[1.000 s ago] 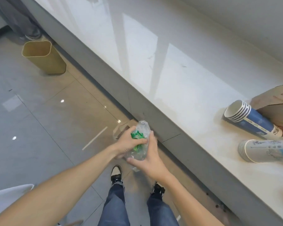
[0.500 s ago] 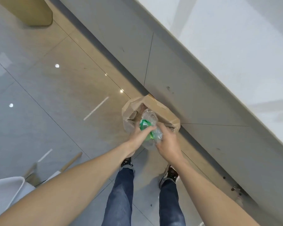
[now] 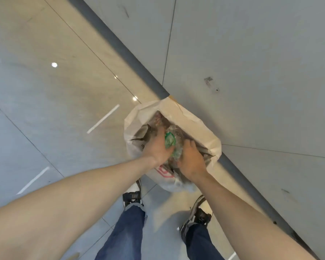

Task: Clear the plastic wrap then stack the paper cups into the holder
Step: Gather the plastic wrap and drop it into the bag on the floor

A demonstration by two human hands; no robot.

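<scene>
Both hands, left (image 3: 156, 147) and right (image 3: 190, 158), clamped on balled plastic wrap (image 3: 174, 142), pressed into open paper bag (image 3: 191, 121) on floor for compact disposal.

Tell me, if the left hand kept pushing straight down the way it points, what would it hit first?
Probably the dark rubbish already inside the paper bag, since the left hand presses the plastic wrap into its mouth; depth is unclear.

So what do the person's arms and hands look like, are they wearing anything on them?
Both arms are bare all the way up, with no sleeves in view. The left hand and right hand have no gloves, and no rings, watch or bracelet show on the wrists. Further down, the person wears blue jeans and dark sneakers with white parts.
</scene>
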